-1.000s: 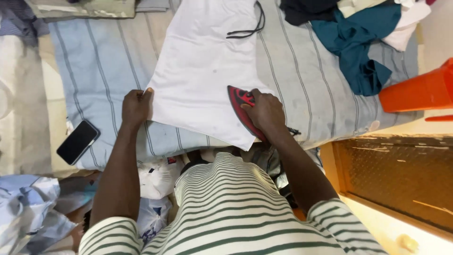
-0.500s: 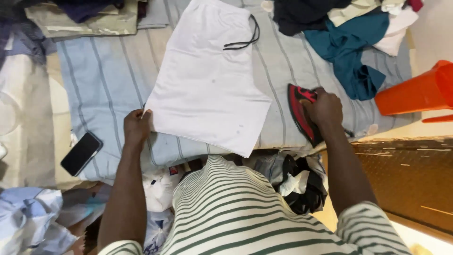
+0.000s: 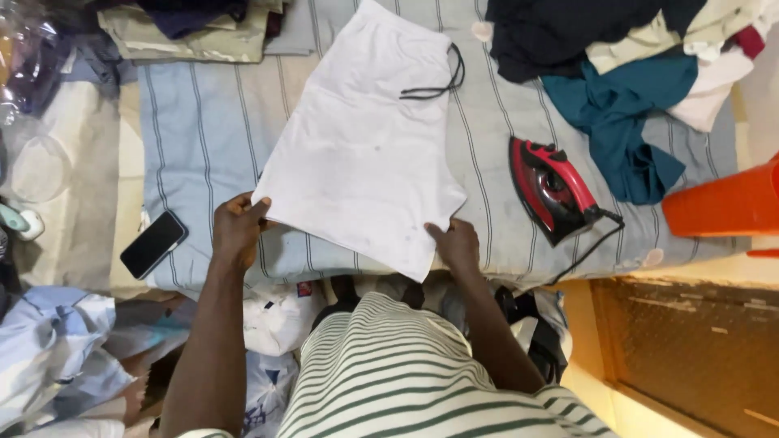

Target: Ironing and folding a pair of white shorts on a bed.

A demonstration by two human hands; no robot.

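- Black smartphone (image 3: pixel 154 244) lying on the blue striped cloth (image 3: pixel 195 130), left of everything.
- Left hand (image 3: pixel 238 229) pinching the near-left corner of the flat white drawstring shorts (image 3: pixel 365 154).
- Right hand (image 3: pixel 456 245) gripping the near-right hem.
- Red-and-black electric iron (image 3: pixel 553 188) resting apart, rightward.

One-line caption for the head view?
Both hands, left and right, grip white shorts on a striped sheet; iron alongside.

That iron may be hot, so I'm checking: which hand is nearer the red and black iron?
Right. The right hand grips the white shorts' near edge, just left of the red and black iron; the left hand holds the shorts' far-left corner.
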